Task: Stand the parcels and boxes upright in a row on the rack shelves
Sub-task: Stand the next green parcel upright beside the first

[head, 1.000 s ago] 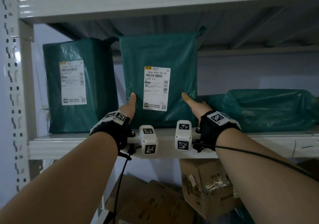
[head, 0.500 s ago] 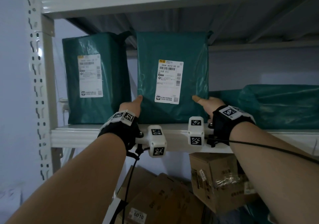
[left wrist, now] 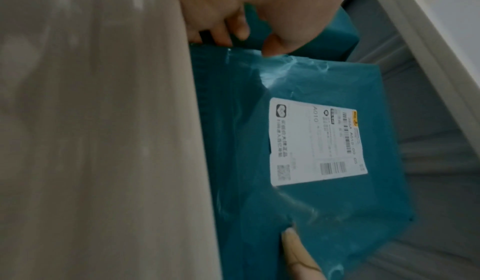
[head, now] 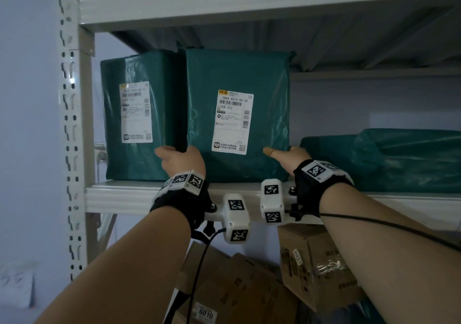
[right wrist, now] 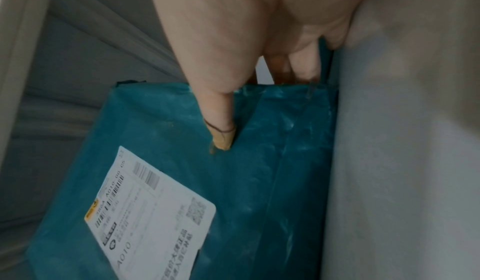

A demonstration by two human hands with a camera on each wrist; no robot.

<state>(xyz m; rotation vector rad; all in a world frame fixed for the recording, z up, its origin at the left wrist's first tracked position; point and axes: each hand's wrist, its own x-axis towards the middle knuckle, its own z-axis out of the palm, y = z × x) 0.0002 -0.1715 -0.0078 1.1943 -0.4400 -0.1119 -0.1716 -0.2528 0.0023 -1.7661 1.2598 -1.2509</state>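
Note:
A green labelled parcel stands upright on the middle shelf, pressed against a second upright green parcel to its left. My left hand grips its lower left edge at the seam between the two. In the left wrist view the left hand has its fingers curled at that edge of the parcel. My right hand holds the lower right edge. The right wrist view shows the right hand with its thumb on the parcel's front and fingers behind the side.
A third green parcel lies flat on the same shelf to the right. The upper shelf sits just above the parcel tops. The perforated rack upright bounds the left. Cardboard boxes sit on the level below.
The labelled parcel has slid left until it meets the first parcel, closing the gap. Both hands moved left with it.

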